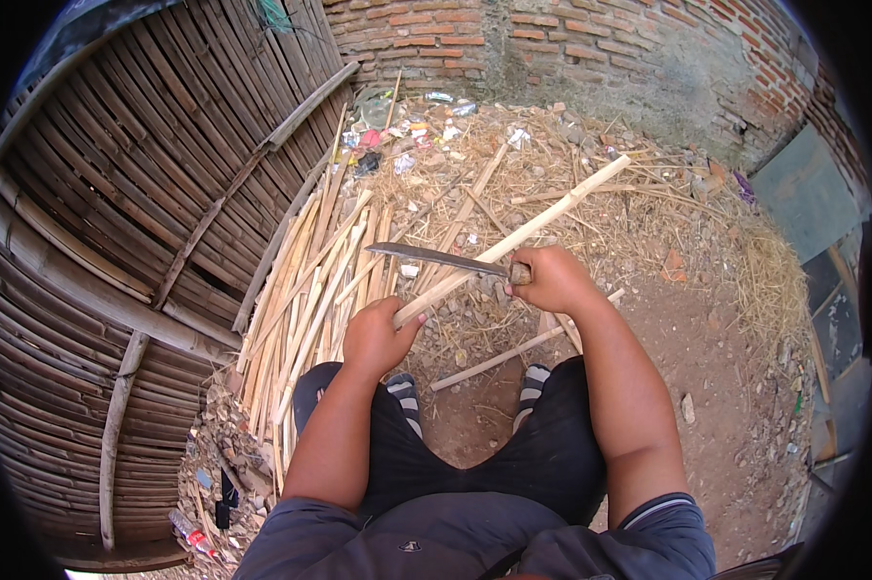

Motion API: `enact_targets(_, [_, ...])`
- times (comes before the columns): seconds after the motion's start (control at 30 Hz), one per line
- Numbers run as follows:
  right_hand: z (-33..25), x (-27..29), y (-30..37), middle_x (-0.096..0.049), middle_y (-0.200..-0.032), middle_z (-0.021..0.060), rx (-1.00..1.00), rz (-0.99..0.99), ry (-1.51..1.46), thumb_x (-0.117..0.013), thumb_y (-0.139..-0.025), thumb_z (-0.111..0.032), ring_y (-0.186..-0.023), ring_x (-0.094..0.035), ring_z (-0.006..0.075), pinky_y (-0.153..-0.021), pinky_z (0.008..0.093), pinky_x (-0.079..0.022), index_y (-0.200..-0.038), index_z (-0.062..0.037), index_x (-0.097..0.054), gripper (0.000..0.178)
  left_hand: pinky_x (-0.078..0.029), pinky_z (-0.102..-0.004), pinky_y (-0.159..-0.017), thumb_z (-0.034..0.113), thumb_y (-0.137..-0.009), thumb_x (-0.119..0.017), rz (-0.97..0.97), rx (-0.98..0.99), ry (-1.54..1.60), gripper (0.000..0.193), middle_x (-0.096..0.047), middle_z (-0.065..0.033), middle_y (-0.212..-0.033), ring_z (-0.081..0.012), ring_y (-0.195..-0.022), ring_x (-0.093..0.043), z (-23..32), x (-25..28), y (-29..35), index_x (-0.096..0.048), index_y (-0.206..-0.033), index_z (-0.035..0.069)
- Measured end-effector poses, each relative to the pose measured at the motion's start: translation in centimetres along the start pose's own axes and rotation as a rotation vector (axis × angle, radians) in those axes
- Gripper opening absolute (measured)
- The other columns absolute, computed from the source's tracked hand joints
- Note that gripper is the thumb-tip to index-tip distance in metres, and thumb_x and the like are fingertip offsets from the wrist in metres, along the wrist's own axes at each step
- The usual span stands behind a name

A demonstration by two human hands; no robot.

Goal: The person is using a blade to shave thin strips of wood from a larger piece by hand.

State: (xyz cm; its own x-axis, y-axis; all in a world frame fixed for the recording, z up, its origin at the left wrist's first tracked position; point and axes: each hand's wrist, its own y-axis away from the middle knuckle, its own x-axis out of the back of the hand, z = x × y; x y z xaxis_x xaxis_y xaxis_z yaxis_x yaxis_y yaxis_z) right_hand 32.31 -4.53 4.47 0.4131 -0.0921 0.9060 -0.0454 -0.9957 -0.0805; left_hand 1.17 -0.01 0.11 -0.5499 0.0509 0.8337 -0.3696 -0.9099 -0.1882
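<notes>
My left hand (376,338) is closed round the near end of a long pale wooden stick (542,218), which slants away up to the right. My right hand (552,280) grips the handle of a machete (434,256). Its dark blade points left and lies across the stick, a little beyond my left hand; whether the edge bites into the wood cannot be made out. Beside my left forearm lies a pile of similar pale sticks (305,280). Another thin stick (499,360) rests on the dirt between my feet.
A slatted bamboo wall (165,145) rises on the left. Across the back runs a brick wall (571,53), with litter (397,140) and straw at its foot. A grey panel (808,193) leans at the right. Bare dirt (716,387) lies beside my right arm.
</notes>
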Motion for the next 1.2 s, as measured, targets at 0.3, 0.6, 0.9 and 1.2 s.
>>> enact_targets(0.3, [-1.2, 0.7, 0.1, -0.079, -0.106, 0.0174, -0.054, -0.128, 0.026, -0.089, -0.083, -0.032, -0.104, -0.074, 0.0397, -0.089, 0.0509, -0.059, -0.12, -0.0128, -0.077, 0.043, -0.056, -0.0501, -0.078, 0.043, -0.092, -0.082, -0.043, -0.027, -0.006, 0.04, -0.075, -0.0193, -0.091, -0.0407, -0.088, -0.073, 0.0, 0.0, 0.1, -0.076, -0.098, 0.003])
enact_targets(0.6, [-0.2, -0.9, -0.2, -0.078, -0.097, 0.0169, 0.064, -0.073, 0.02, -0.092, -0.079, -0.03, -0.095, -0.074, 0.0413, -0.084, 0.0506, -0.058, -0.107, -0.0093, -0.078, 0.038, -0.057, -0.0485, -0.078, 0.043, -0.091, -0.083, -0.087, 0.006, -0.019, 0.04, -0.076, -0.0201, -0.093, -0.0403, -0.088, -0.074, 0.1, 0.0, 0.1, -0.078, -0.101, 0.004])
enact_targets(0.9, [-0.3, -1.2, -0.3, -0.078, -0.105, 0.0168, 0.046, -0.134, 0.054, -0.09, -0.081, -0.033, -0.101, -0.075, 0.0386, -0.086, 0.0492, -0.059, -0.114, -0.0123, -0.079, 0.041, -0.057, -0.0502, -0.079, 0.045, -0.091, -0.081, -0.097, -0.019, -0.011, 0.041, -0.076, -0.0209, -0.093, -0.0415, -0.089, -0.074, 0.0, 0.1, 0.1, -0.078, -0.102, 0.005])
enact_targets(1.2, [-1.4, -0.9, -0.3, -0.079, -0.107, 0.0141, 0.054, -0.217, 0.074, -0.089, -0.081, -0.036, -0.105, -0.075, 0.0368, -0.089, 0.0486, -0.059, -0.121, -0.0161, -0.078, 0.045, -0.057, -0.0505, -0.079, 0.045, -0.091, -0.081, -0.112, -0.026, -0.042, 0.042, -0.076, -0.0206, -0.093, -0.0415, -0.089, -0.074, 0.1, 0.1, 0.1, -0.078, -0.103, 0.005])
